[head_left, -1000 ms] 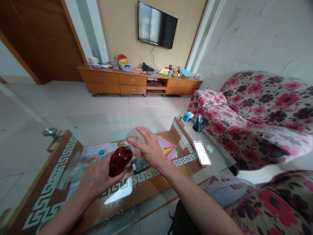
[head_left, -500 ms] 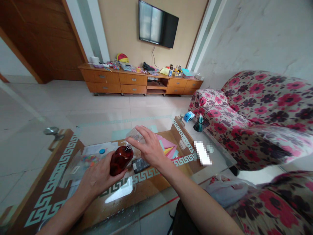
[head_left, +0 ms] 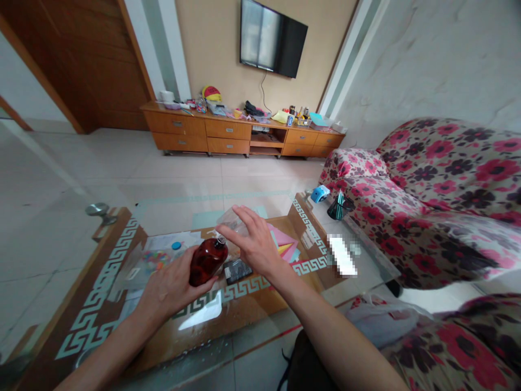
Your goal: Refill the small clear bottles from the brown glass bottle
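Observation:
My left hand [head_left: 173,285] is wrapped round a dark red-brown bottle [head_left: 208,262], which tilts with its uncapped-looking neck up and to the right. My right hand [head_left: 257,244] grips a clear plastic container [head_left: 231,218], mostly hidden behind the fingers. The container's near end is close to the bottle's mouth; whether they touch I cannot tell. Left of the bottle lies a blue cap [head_left: 176,246], beside a clear bag of colourful pieces [head_left: 155,259]. A dark flat packet [head_left: 237,270] shows below the right hand.
Everything is over a glass coffee table [head_left: 244,336] with a patterned border. Pink folded paper [head_left: 284,239], a pen holder [head_left: 338,207] and a blue object [head_left: 320,193] are to the right. A flowered sofa [head_left: 431,179] flanks the table; a plastic bag [head_left: 382,320] lies near me.
The view has shifted slightly, so the scene sits a little further right. Both hands keep their holds, with the bottle and clear container still close together.

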`<action>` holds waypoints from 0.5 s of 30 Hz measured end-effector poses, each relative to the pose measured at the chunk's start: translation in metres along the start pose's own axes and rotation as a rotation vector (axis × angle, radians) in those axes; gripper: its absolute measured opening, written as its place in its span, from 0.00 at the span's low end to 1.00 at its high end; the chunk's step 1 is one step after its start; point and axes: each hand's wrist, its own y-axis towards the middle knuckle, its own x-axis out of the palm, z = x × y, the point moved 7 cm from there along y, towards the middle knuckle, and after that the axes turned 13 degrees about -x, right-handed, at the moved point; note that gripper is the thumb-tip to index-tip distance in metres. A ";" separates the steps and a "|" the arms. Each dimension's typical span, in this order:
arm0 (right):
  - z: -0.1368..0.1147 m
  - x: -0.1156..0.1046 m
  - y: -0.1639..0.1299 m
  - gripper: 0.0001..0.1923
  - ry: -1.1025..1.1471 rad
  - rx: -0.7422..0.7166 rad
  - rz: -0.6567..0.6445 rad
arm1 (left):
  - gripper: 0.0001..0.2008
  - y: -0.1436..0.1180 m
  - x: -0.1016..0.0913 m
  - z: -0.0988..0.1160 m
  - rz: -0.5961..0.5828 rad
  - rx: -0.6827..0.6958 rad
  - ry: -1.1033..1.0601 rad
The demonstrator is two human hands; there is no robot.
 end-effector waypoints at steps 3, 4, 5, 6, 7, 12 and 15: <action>0.000 0.001 0.000 0.49 0.002 0.001 -0.011 | 0.44 0.001 -0.001 0.001 -0.006 0.002 -0.010; 0.000 0.001 0.000 0.48 0.000 0.001 -0.013 | 0.44 0.001 -0.001 0.001 -0.006 0.003 -0.010; 0.000 0.000 -0.001 0.47 -0.004 0.001 -0.015 | 0.44 0.001 -0.001 0.001 -0.005 0.002 -0.009; 0.000 0.000 -0.001 0.47 -0.008 0.001 -0.016 | 0.44 0.001 -0.001 0.001 -0.005 0.001 -0.005; -0.001 0.000 -0.001 0.46 -0.013 -0.001 -0.016 | 0.44 0.001 0.000 0.001 -0.005 0.001 -0.001; -0.001 0.000 -0.001 0.45 -0.042 -0.026 0.009 | 0.44 0.000 0.000 0.001 -0.013 0.004 0.012; 0.000 0.002 -0.001 0.46 -0.060 -0.040 0.031 | 0.43 0.001 -0.001 0.002 -0.005 0.012 0.004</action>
